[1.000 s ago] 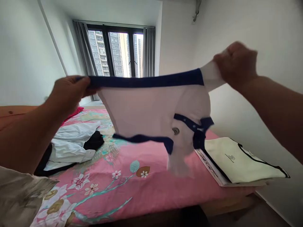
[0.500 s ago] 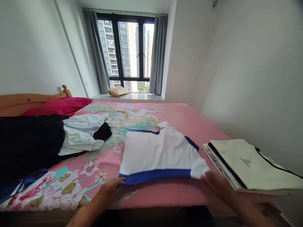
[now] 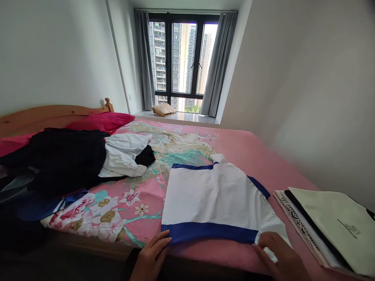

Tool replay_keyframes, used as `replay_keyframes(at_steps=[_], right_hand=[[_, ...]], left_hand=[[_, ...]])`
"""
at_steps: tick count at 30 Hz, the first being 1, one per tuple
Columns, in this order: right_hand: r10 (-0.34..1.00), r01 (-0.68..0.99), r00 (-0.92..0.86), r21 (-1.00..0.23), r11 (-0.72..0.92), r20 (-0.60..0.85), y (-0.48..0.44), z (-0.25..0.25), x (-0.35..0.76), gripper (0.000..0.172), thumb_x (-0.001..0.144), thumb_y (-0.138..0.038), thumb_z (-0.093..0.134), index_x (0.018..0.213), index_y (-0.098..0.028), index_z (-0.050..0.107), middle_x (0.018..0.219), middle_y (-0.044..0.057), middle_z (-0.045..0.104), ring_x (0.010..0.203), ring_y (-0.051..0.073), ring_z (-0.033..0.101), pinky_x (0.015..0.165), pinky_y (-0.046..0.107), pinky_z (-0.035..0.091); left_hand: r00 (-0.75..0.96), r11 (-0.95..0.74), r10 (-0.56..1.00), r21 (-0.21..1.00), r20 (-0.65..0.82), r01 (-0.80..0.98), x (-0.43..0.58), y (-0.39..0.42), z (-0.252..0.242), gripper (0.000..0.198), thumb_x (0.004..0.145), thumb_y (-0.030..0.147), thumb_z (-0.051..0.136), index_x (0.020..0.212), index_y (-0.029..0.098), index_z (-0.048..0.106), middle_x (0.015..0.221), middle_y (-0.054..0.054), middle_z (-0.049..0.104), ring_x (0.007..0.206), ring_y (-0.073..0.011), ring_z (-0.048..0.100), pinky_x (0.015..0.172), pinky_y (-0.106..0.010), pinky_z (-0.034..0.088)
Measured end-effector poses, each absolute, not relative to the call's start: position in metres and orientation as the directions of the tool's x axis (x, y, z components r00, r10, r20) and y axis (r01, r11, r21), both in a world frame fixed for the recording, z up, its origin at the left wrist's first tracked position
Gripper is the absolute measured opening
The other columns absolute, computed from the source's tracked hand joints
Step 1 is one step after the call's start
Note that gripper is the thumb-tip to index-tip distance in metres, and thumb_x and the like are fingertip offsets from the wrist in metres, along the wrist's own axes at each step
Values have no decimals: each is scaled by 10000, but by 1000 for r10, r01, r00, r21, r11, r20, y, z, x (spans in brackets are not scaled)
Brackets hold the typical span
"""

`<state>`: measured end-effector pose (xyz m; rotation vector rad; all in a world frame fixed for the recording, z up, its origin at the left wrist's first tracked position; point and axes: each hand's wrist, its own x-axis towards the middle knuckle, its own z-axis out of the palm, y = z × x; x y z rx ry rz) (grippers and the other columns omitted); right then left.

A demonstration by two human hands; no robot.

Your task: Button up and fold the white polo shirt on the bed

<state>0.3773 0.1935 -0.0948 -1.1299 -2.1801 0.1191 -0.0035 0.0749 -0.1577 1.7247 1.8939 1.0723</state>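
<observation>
A white polo-style shirt with blue side bands lies spread on the pink floral bed, its collar pointing away from me. My left hand has its fingertips closed on the near left corner, where the blue band ends; its thumb is hidden. At the near right, my right hand grips the shirt by the sleeve, just past the other end of the near blue band. The cloth between the two hands lies nearly flat, with light creases in the middle.
Dark clothes and a crumpled white garment are heaped on the left of the bed. A stack of flat folded cloth bags lies at the right edge. Behind are a red pillow and a beige folded item on the windowsill.
My view has turned left, so the scene sits farther right. My right hand has shifted inward over the sleeve; my left hand stays at its corner. The shirt lies flatter.
</observation>
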Motion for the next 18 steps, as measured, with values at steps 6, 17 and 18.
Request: replay_keyframes(at_steps=[6,17,18], right_hand=[[548,272,-722,-554,786,422,170,-95,215,585,697,-184,558,1257,-321,459,1268,61,528,1173,294,473,987,481,392],[980,77,-195,-997,-23,-38,204,-112,164,352,780,-546,523,802,-202,597,735,15,626,710,199,559,631,292,462],[976,93,-216,-996,11,-9,199,-113,167,349,779,-536,537,791,-194,603,737,15,625,718,194,558,648,284,463]], left_hand=[[-197,-45,956,773,217,632,17,89,-119,192,835,374,516,962,353,659,1005,-38,671,974,-209,616,907,-352,503],[-397,187,831,867,-390,-461,-8,149,-141,271,751,436,610,838,184,560,722,-27,586,560,-137,577,522,-267,478],[-359,206,834,839,-420,-503,-13,160,-145,288,781,443,567,861,167,557,735,-47,608,568,-146,597,545,-281,496]])
